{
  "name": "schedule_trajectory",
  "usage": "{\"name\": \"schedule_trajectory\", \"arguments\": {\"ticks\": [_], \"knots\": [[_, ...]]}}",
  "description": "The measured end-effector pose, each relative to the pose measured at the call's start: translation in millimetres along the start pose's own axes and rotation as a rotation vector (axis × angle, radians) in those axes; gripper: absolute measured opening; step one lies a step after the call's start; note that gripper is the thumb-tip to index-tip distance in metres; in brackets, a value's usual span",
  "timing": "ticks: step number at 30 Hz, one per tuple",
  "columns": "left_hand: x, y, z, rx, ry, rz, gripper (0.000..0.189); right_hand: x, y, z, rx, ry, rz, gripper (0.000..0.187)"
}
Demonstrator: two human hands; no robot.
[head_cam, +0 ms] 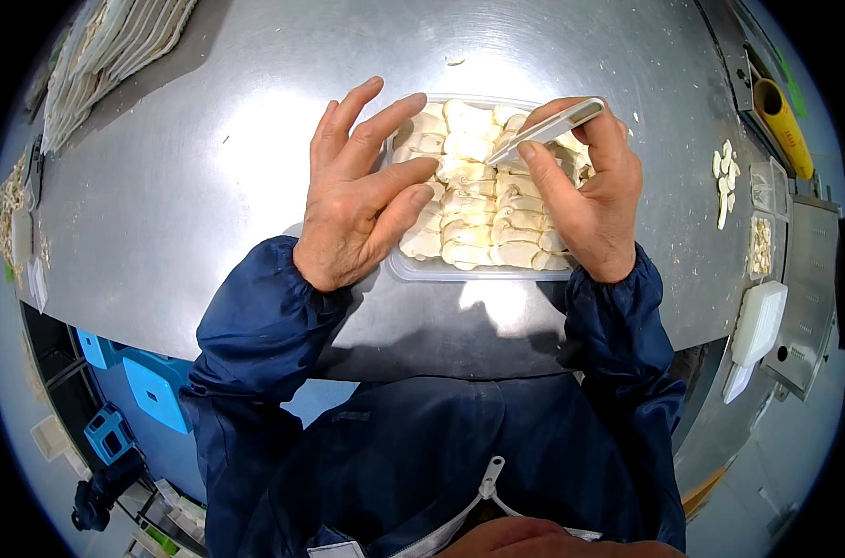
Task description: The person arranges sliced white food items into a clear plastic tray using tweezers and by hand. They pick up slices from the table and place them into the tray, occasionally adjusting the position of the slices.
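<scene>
A clear plastic tray [422, 273] lies on the metal table in front of me. It holds pale cream slices [468, 202], packed in overlapping rows; I cannot tell exactly what food they are. Over the tray's left side, my left hand [360, 188] is spread, its fingers apart and nothing in it. Between thumb and fingers, my right hand [597, 181] grips a slim white tool [551, 129] that looks like tweezers. Its tip points down and left, at the slices near the tray's middle. The right hand hides part of the tray's right side.
White trays [109, 63] are stacked at the far left of the steel table [269, 63]. Loose pale pieces [725, 178] lie to the right, near a small container of pieces [761, 244] and a white lidded box [760, 323]. Blue stools [156, 390] stand below left.
</scene>
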State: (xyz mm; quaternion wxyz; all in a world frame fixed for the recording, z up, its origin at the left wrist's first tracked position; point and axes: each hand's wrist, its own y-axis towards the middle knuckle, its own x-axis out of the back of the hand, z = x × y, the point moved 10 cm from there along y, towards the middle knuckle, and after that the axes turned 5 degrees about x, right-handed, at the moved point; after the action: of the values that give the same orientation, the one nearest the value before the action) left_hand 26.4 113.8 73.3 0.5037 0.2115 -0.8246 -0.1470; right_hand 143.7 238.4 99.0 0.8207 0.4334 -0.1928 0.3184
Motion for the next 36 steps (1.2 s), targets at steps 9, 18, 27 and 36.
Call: {"name": "schedule_trajectory", "arguments": {"ticks": [9,18,27,36], "knots": [[0.7,-0.2,0.6,0.008,0.017,-0.005,0.037,-4.1,0.2,-0.6,0.013,-0.006,0.014,0.022],[-1.3,-0.8,2.0,0.017,0.013,0.005,0.036,-5.2,-0.2,-0.3,0.014,-0.007,0.016,0.023],[-3.4,-0.2,-0.2,0.0,0.011,0.024,0.038,-1.6,-0.4,-5.2,-0.042,0.046,0.01,0.024],[-5.0,-0.2,-0.8,-0.016,0.005,0.022,0.038,12.0,-1.0,-12.9,-0.08,0.015,-0.072,0.02]]}}
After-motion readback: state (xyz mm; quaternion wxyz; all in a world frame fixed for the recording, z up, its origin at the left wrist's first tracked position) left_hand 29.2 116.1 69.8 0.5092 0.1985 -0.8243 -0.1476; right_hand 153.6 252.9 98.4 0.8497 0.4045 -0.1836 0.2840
